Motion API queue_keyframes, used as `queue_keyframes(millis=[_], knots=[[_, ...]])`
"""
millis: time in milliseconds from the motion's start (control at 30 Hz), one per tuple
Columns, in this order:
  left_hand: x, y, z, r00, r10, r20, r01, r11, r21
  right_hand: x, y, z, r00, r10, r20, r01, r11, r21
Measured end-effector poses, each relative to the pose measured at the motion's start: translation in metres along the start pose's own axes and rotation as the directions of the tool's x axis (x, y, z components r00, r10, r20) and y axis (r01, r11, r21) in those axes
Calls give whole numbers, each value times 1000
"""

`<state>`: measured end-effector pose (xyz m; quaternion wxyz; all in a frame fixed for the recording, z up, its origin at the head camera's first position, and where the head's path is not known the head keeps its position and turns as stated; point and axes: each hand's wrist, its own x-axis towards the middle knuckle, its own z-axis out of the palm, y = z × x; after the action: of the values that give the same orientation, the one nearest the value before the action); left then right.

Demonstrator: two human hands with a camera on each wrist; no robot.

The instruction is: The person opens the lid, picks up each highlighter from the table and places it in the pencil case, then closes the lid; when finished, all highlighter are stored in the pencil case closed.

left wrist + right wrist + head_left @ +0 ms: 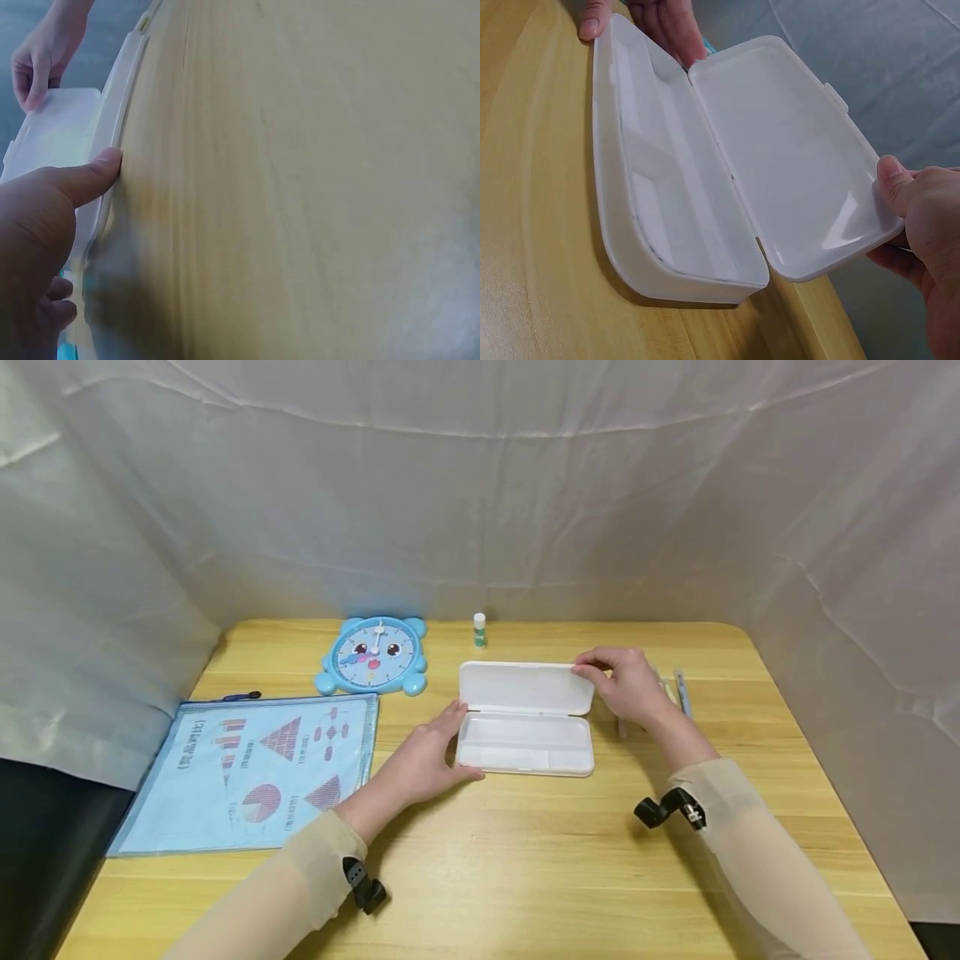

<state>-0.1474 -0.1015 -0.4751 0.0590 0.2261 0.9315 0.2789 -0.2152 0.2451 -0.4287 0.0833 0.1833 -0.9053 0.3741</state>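
Note:
A white pencil case [525, 743] lies on the table with its lid raised, showing bare compartments inside. My right hand [618, 685] pinches the lid's right end between thumb and fingers; the right wrist view shows the thumb on the inner face of the lid [795, 150]. My left hand [427, 756] grips the left end of the case's base, thumb at the front edge and fingers at the back corner. In the left wrist view the left thumb [97, 176] presses along the front wall of the case.
A blue toy clock [375, 653] and a glue stick [479, 631] are behind the case. At left lies a blue mesh pouch [247, 777] with a dark pen-like item [240, 697] at its far edge. Slim stationery pieces [682, 692] lie partly behind the right hand.

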Motion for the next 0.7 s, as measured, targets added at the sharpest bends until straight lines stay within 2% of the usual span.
queue_keyframes(millis=[267,700], knots=[[4,2,-4,999,-9,43,6,996,84,0,2,1,999,-42,-8,42,999,4],[7,-2,-7,997,-9,78,2,997,80,0,3,1,995,-98,-30,98,995,22]])
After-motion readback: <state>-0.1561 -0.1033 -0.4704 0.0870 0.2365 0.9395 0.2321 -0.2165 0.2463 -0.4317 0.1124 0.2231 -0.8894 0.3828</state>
